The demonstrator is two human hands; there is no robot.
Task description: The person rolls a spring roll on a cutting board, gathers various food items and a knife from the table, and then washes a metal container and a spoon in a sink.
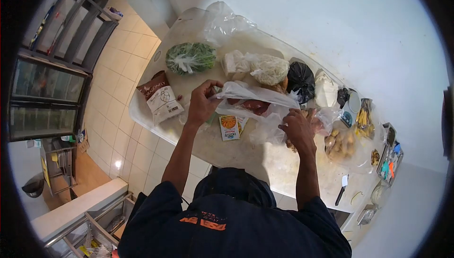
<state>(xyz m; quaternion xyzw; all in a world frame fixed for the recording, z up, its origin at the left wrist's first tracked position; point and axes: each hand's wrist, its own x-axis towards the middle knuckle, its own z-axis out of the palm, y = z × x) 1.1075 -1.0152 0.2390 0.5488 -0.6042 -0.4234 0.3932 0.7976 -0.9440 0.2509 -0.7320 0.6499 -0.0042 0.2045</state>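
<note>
- One counter (246,156), pale, carrying everything.
- One clear plastic bag (257,98) mid-counter (something reddish inside); my left hand (202,102) pinches its mouth, my right hand (298,126) grips its other side.
- One bag of greens (190,57) toward the far edge.
- One brown pouch (160,98) at the left edge.
- One black bag (301,81).
- One small orange carton (230,127) between my hands.
- One knife (342,189) near the right corner.

Clear plastic bag (257,102), crumpled, stretched open above counter, reddish contents inside, pinched at both ends.
</note>
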